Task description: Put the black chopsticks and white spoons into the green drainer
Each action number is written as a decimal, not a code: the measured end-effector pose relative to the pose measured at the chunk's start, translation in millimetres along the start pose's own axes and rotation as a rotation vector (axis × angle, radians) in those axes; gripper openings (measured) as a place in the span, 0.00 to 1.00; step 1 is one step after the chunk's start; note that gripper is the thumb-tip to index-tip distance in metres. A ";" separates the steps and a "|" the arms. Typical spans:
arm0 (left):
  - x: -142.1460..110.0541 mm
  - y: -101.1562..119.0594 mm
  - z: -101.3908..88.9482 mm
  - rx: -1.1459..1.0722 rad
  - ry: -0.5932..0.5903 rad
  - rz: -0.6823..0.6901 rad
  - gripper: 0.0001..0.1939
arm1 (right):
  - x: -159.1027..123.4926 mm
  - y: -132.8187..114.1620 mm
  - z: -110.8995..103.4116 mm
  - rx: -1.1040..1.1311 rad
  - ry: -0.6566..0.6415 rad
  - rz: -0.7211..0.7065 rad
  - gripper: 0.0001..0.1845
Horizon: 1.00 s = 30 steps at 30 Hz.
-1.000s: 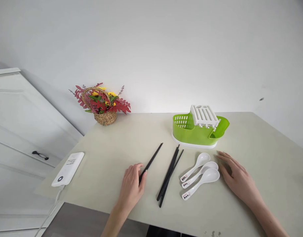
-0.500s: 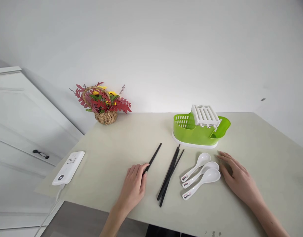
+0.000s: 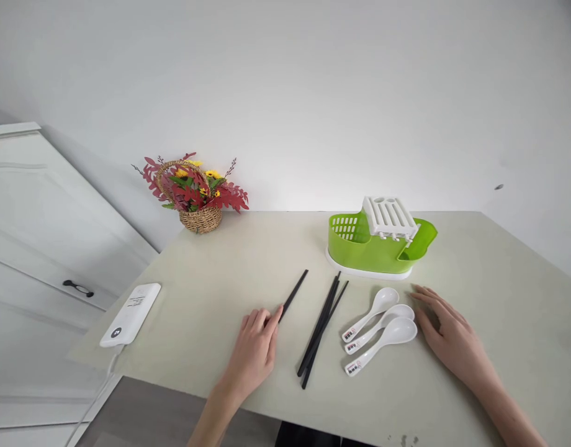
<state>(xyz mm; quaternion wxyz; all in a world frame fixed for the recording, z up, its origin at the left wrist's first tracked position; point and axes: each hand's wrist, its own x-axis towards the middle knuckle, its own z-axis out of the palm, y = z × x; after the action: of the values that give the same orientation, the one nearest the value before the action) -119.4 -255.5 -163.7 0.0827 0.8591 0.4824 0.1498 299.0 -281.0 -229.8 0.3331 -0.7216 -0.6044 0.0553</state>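
My left hand [image 3: 252,344] is closed around black chopsticks [image 3: 295,293], whose thin ends point away from me; the fingers hide their thick ends, and I cannot tell how many there are. Just to the right, several more black chopsticks [image 3: 320,335] lie crossing one another on the table. Three white spoons are fanned out beyond them: a far spoon [image 3: 370,315], a middle spoon [image 3: 378,326] and a near spoon [image 3: 382,345]. My right hand [image 3: 448,335] rests palm down on the table beside the spoon bowls, fingers stretched out, holding nothing.
A green utensil caddy [image 3: 360,251] with a white slotted rack [image 3: 390,216] stands at the back right. A flower basket [image 3: 200,220] sits at the back left. On the left edge lies a white power bank [image 3: 131,315] with a cable. The wall [image 3: 290,112] borders the table [image 3: 248,267].
My left thumb and fingers have shifted slightly on the chopsticks. My right hand, the spoons and the other chopsticks stay as they were.
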 end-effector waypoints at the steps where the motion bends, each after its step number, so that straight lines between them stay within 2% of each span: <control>1: 0.0 -0.1 0.0 -0.002 -0.001 0.003 0.29 | 0.2 0.0 0.1 -0.001 0.000 -0.001 0.23; 7: 1.1 0.7 0.0 0.003 0.017 0.002 0.28 | 0.6 0.5 0.7 -0.002 -0.004 -0.001 0.23; 16: -0.5 6.8 -0.8 0.016 0.119 -0.114 0.21 | -0.3 -0.9 0.5 0.012 0.008 -0.015 0.22; 26: 1.1 2.9 -0.7 0.036 0.169 -0.108 0.14 | 0.0 -1.1 -0.9 0.024 -0.010 0.001 0.22; 30: 5.1 -2.2 -8.2 0.092 0.189 -0.107 0.14 | -0.2 -1.3 -0.8 0.015 -0.011 -0.005 0.21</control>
<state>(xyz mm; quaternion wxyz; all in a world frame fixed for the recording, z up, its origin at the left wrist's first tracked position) -121.5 -250.1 -155.6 0.0053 0.8171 0.5395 0.2034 298.3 -281.5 -228.6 0.3354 -0.7173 -0.6075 0.0630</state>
